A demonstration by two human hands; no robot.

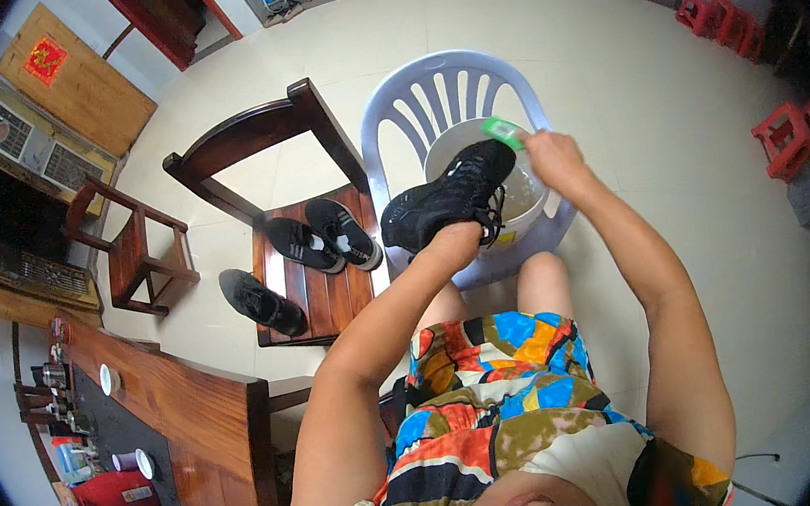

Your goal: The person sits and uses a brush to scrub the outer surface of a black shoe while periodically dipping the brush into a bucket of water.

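My left hand (460,243) is inside the opening of a black lace-up shoe (458,191) and holds it over a white bucket (515,229). My right hand (556,161) grips a green brush (504,132) at the shoe's toe; its bristles are hidden. Liquid shows inside the bucket, which stands on a light blue plastic chair (440,65). To the left, a dark wooden chair (350,297) bears a pair of black shoes with grey stripes (321,236) and a single black shoe (261,303) at its left edge.
A wooden table (207,425) with cups (111,379) and a red container (114,494) stands at lower left. A smaller wooden chair (128,258) is beyond it. Red plastic stools (786,142) line the right side. Tiled floor (659,111) surrounds the chairs.
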